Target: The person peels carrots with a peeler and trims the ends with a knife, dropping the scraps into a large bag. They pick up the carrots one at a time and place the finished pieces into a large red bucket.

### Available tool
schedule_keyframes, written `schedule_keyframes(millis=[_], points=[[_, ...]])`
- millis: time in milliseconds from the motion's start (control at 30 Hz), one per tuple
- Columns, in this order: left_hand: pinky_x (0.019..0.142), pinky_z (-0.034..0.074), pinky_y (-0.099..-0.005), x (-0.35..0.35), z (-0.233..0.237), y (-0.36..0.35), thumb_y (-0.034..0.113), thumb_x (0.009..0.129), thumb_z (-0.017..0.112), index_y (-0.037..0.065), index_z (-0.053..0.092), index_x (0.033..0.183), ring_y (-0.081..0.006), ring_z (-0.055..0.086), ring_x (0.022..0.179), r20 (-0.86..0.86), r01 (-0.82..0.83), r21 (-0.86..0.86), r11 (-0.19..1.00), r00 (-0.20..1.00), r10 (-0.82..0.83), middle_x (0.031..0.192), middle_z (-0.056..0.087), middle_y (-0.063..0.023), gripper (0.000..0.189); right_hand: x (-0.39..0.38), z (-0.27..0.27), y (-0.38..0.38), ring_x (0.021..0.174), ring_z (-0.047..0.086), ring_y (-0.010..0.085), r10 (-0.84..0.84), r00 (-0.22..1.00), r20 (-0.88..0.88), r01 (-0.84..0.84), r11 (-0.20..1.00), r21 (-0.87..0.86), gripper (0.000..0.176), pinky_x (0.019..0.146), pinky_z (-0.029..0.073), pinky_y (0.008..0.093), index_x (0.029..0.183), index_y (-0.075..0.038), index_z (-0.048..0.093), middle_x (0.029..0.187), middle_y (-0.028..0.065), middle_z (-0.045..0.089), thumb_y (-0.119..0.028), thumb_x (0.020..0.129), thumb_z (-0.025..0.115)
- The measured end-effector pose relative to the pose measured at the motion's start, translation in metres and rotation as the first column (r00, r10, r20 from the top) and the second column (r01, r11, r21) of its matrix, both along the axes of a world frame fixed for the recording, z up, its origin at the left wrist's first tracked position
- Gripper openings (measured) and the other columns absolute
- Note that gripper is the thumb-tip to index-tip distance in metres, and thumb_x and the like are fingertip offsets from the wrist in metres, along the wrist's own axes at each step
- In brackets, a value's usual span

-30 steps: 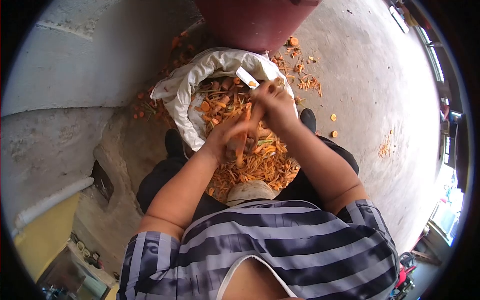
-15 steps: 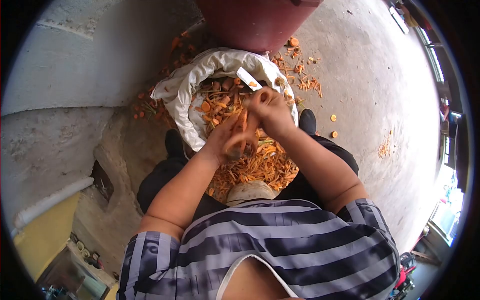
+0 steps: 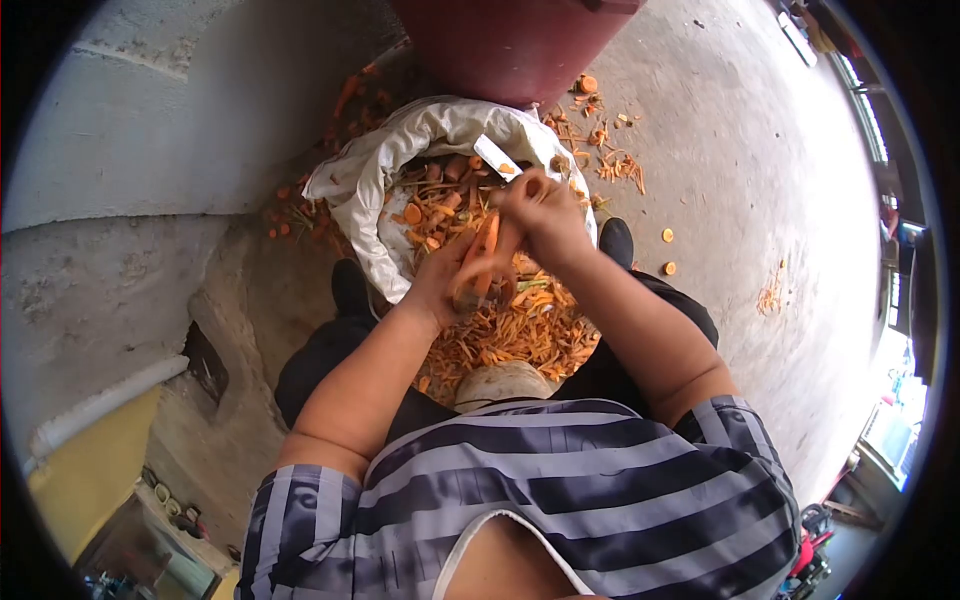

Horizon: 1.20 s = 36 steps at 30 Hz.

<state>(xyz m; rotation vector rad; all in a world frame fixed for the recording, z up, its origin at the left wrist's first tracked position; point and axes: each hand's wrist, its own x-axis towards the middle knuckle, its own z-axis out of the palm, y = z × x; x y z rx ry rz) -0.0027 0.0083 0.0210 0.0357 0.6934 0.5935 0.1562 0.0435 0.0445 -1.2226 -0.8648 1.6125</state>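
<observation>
A peeled-looking orange carrot point(image 3: 484, 246) is in my left hand point(image 3: 446, 275), whose fingers are wrapped round its lower part. Right beside it, my right hand point(image 3: 548, 215) is closed, with blurred fingers reaching down along the carrot. What my right hand grips is hidden, and I cannot tell what it is. A flat white strip point(image 3: 495, 155) shows just beyond its knuckles, with an orange bit at its lower end. Both hands are over an open white sack point(image 3: 372, 165) with a rolled rim. Carrot peelings point(image 3: 510, 335) and cut carrot pieces point(image 3: 413, 213) fill it.
A large dark red tub point(image 3: 510, 50) stands against the sack's far side. Carrot scraps point(image 3: 625, 172) and round slices point(image 3: 668, 268) lie on the concrete floor point(image 3: 760, 180). A grey wall point(image 3: 130, 130) rises at left. My knees and shoes flank the sack.
Both hands stay over the sack with small movements. The carrot in my left hand shows more clearly now, and my right hand has shifted slightly.
</observation>
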Motion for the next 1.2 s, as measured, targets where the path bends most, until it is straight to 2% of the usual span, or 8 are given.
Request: schedule_keyframes(millis=[67,267,433,500,600,933,1133,1200], points=[[0.068,0.053,-0.0334,0.001,-0.022,-0.005,0.031,0.091,0.042,0.004,0.050,0.112,-0.0177,0.059,0.082,0.087,-0.004,-0.002,1.000,0.996,0.005,0.094,0.056,-0.0076,0.035,-0.001,0.004,-0.004,0.055,0.049,0.0081,0.157,0.974,0.161,-0.148,0.987,-0.066,0.020,0.050,0.043,0.0229,0.078,-0.003,0.054,0.065,-0.0004,0.052,-0.016,0.073,0.069],[0.073,0.052,-0.0334,0.006,-0.012,0.002,0.026,0.092,0.041,0.006,0.049,0.114,-0.0157,0.059,0.085,0.091,-0.066,-0.084,0.994,0.993,0.073,0.095,0.057,-0.0061,0.031,0.007,-0.008,0.010,0.051,0.047,0.0067,0.052,0.999,-0.005,-0.052,0.993,-0.103,0.022,0.044,0.043,0.0217,0.077,-0.005,0.053,0.065,-0.0001,0.051,-0.017,0.073,0.070],[0.069,0.053,-0.0326,0.006,-0.001,-0.001,0.026,0.092,0.039,0.006,0.049,0.111,-0.0156,0.060,0.080,-0.032,0.019,0.202,0.979,0.999,-0.013,0.093,0.057,-0.0064,0.029,0.001,-0.001,0.005,0.054,0.047,0.0061,0.043,0.987,-0.157,-0.058,0.994,-0.092,0.019,0.048,0.044,0.0209,0.077,-0.006,0.051,0.066,-0.0012,0.050,-0.014,0.073,0.068],[0.067,0.054,-0.0316,0.005,-0.006,-0.001,0.025,0.093,0.037,0.005,0.048,0.111,-0.0160,0.060,0.076,0.061,0.001,0.178,0.984,0.998,-0.012,0.093,0.057,-0.0069,0.029,0.002,0.001,0.003,0.054,0.048,0.0064,0.065,0.987,-0.149,-0.079,0.993,-0.092,0.020,0.048,0.044,0.0215,0.077,-0.005,0.051,0.066,-0.0011,0.050,-0.015,0.073,0.068],[0.068,0.054,-0.0314,0.007,-0.009,0.003,0.025,0.093,0.035,0.004,0.046,0.113,-0.0165,0.060,0.076,0.172,-0.031,-0.081,0.996,0.984,0.045,0.093,0.057,-0.0080,0.031,0.008,-0.008,0.006,0.055,0.049,0.0067,0.089,0.993,-0.077,-0.099,0.985,-0.141,0.020,0.047,0.044,0.0222,0.078,-0.005,0.051,0.067,-0.0009,0.050,-0.015,0.073,0.068],[0.071,0.053,-0.0304,0.005,-0.016,0.004,0.023,0.093,0.034,0.005,0.044,0.119,-0.0164,0.059,0.085,0.118,-0.070,0.056,0.996,0.991,0.063,0.100,0.054,-0.0091,0.033,0.012,-0.007,0.016,0.054,0.051,0.0099,0.110,0.989,-0.101,-0.126,0.976,-0.175,0.023,0.048,0.045,0.0229,0.081,-0.002,0.053,0.067,0.0024,0.052,-0.016,0.073,0.069],[0.061,0.052,-0.0291,0.006,-0.002,0.006,0.026,0.092,0.040,0.005,0.045,0.117,-0.0160,0.059,0.074,0.052,-0.043,-0.091,0.995,0.998,0.048,0.087,0.056,-0.0078,0.033,0.007,-0.020,0.019,0.055,0.054,0.0134,-0.070,0.985,-0.156,0.028,0.966,-0.259,0.019,0.049,0.045,0.0238,0.083,-0.001,0.052,0.068,0.0056,0.054,-0.013,0.076,0.064],[0.055,0.051,-0.0279,0.001,-0.009,-0.002,0.029,0.092,0.042,0.005,0.047,0.115,-0.0153,0.058,0.069,0.136,0.098,-0.060,0.993,0.987,-0.089,0.082,0.056,-0.0068,0.033,0.048,-0.062,0.050,0.051,0.054,0.0149,-0.385,0.919,-0.080,0.358,0.903,-0.236,0.016,0.044,0.043,0.0242,0.082,-0.001,0.051,0.066,0.0061,0.054,-0.012,0.078,0.062]])
